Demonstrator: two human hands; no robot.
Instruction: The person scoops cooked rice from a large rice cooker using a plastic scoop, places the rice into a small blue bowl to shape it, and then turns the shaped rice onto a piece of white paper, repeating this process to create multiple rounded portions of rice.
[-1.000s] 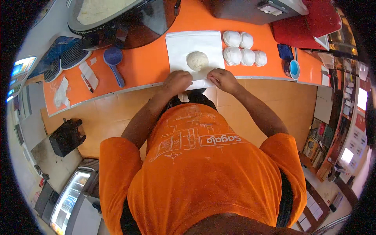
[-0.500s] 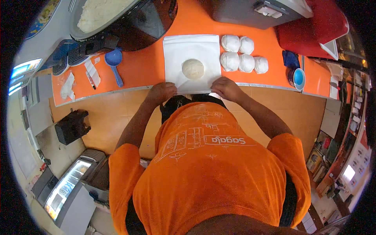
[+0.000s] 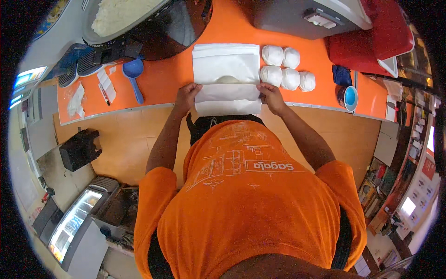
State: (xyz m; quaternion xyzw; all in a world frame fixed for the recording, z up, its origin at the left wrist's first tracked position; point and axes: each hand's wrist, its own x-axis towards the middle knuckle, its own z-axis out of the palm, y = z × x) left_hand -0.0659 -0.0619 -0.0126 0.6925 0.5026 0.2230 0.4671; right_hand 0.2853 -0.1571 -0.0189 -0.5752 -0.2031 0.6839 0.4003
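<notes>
Both hands, left hand (image 3: 186, 96) and right hand (image 3: 272, 96), are pinching the white paper sheet (image 3: 226, 69) with closed fingers, folding its near flap over the dough ball (image 3: 227, 79) at the tabletop's (image 3: 158, 86) near edge.

Five white dough balls (image 3: 287, 68) right; blue scoop (image 3: 134, 74) left; blue-lidded cup (image 3: 348, 97) far right; red tray (image 3: 378, 39).

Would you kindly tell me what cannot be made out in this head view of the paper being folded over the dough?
- Dough ball: mostly covered by the folded white paper; only its top shows.
- Left hand and right hand: the fingers under the paper's edge are hidden.
- Large bowl of white filling: cut off by the top rim.
- Small items by the blue scoop: too small to identify.
</notes>
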